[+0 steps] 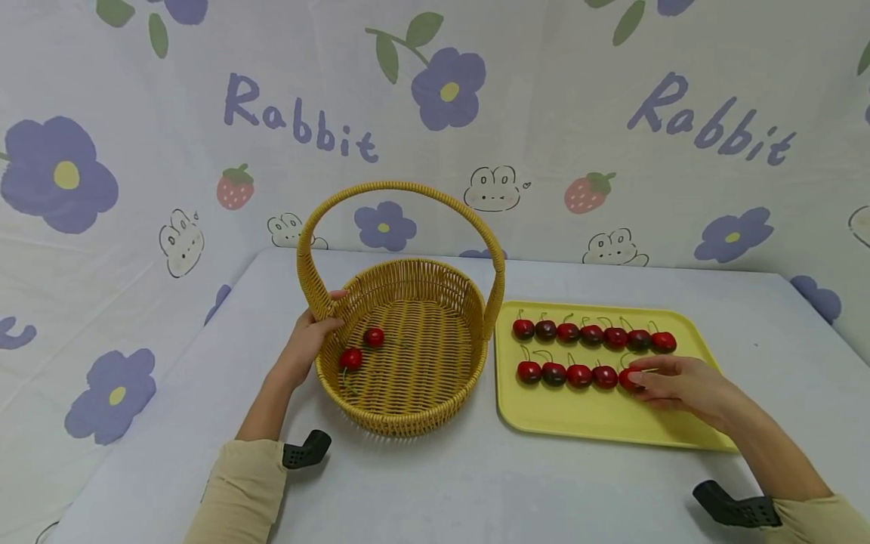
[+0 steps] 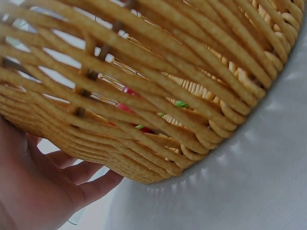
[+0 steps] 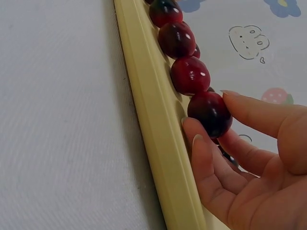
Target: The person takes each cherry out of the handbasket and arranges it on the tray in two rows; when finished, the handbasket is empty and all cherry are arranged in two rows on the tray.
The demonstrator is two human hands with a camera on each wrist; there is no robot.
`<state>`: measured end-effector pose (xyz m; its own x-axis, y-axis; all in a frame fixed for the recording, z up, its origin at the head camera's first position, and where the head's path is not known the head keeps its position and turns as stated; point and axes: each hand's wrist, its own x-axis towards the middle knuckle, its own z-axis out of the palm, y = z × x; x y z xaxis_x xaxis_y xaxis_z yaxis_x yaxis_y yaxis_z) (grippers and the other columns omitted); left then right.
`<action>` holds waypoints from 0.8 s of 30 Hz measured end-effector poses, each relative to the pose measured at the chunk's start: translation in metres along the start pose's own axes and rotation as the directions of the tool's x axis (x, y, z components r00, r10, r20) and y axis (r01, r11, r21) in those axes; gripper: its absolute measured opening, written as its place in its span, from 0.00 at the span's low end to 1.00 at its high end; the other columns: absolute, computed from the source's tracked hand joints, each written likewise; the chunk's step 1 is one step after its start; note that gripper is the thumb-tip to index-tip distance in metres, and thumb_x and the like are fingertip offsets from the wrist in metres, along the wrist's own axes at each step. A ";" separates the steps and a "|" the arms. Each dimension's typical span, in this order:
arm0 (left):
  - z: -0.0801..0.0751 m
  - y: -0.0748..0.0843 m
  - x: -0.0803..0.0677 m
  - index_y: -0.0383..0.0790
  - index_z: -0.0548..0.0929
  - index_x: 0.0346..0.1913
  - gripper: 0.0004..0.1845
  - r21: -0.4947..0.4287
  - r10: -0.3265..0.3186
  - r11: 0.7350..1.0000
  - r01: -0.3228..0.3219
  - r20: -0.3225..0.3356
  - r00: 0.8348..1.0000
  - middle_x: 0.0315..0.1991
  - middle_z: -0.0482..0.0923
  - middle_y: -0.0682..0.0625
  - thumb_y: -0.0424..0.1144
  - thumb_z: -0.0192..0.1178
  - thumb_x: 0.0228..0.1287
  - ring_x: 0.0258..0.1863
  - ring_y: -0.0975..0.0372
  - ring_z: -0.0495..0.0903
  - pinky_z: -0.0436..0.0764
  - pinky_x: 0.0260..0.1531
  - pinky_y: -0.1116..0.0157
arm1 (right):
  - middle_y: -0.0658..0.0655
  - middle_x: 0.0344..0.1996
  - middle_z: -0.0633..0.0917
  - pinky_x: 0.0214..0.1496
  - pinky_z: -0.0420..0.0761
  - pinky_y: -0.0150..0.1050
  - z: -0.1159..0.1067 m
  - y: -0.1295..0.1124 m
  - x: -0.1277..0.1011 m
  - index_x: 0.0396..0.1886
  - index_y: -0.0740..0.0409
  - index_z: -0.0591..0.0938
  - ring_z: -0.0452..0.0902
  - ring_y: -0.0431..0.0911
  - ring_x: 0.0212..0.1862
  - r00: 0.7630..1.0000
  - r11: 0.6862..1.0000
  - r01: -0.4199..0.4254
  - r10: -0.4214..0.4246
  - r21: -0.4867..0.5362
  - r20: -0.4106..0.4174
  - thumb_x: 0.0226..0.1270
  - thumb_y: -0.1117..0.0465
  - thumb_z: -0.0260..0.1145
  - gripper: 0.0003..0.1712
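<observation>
At the left stands a yellow woven basket (image 1: 408, 412) with a tall arched handle. My left hand (image 1: 309, 340) grips its left rim beside the handle's foot; in the left wrist view the hand (image 2: 53, 184) lies against the outer weave. Two red cherries, one nearer (image 1: 350, 358) and one farther (image 1: 374, 337), lie inside the basket. On the right, a yellow tray (image 1: 578, 419) carries two rows of stemmed cherries. My right hand (image 1: 686, 385) pinches the cherry (image 3: 210, 114) at the right end of the near row, between thumb and fingers. That cherry still touches its neighbour (image 3: 190, 75).
The far row of several cherries (image 1: 591, 335) runs along the tray's back half. A white cloth table (image 1: 435, 491) lies under everything. Behind it hangs a printed cloth (image 1: 544, 113) with flowers and rabbits. The basket handle (image 1: 401, 187) arches high over the basket.
</observation>
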<state>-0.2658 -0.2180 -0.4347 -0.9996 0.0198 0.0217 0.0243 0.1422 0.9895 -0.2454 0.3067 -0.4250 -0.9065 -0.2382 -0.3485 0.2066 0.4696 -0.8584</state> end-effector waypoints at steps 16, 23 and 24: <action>-0.001 -0.001 0.001 0.36 0.61 0.70 0.26 0.004 0.003 1.000 -0.003 0.008 1.000 0.67 0.59 0.36 0.30 0.44 0.69 0.65 0.47 0.59 0.52 0.65 0.48 | 0.51 0.42 0.82 0.37 0.78 0.36 0.004 0.001 0.005 0.63 0.74 0.68 0.81 0.43 0.38 0.998 0.999 -0.008 0.005 -0.051 -0.060 0.66 0.47 0.63 0.39; -0.001 -0.001 0.000 0.37 0.61 0.70 0.26 0.004 0.001 1.000 -0.001 0.008 1.000 0.68 0.59 0.37 0.30 0.44 0.69 0.66 0.48 0.58 0.52 0.65 0.48 | 0.54 0.45 0.81 0.41 0.80 0.36 0.002 0.003 0.003 0.64 0.77 0.65 0.81 0.43 0.39 0.999 1.000 0.013 -0.013 -0.014 -0.039 0.68 0.50 0.61 0.38; -0.001 -0.001 0.000 0.37 0.61 0.70 0.26 0.003 0.001 1.000 -0.001 0.008 1.000 0.68 0.59 0.37 0.30 0.44 0.69 0.65 0.48 0.59 0.52 0.65 0.48 | 0.54 0.45 0.81 0.41 0.80 0.36 0.002 0.003 0.003 0.64 0.77 0.64 0.81 0.43 0.39 0.999 1.000 0.013 -0.013 -0.002 -0.037 0.68 0.50 0.61 0.38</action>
<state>-0.2655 -0.2189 -0.4352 -0.9994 0.0282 0.0213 0.0252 0.1453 0.9891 -0.2472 0.3056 -0.4297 -0.9221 -0.2132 -0.3229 0.1938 0.4679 -0.8623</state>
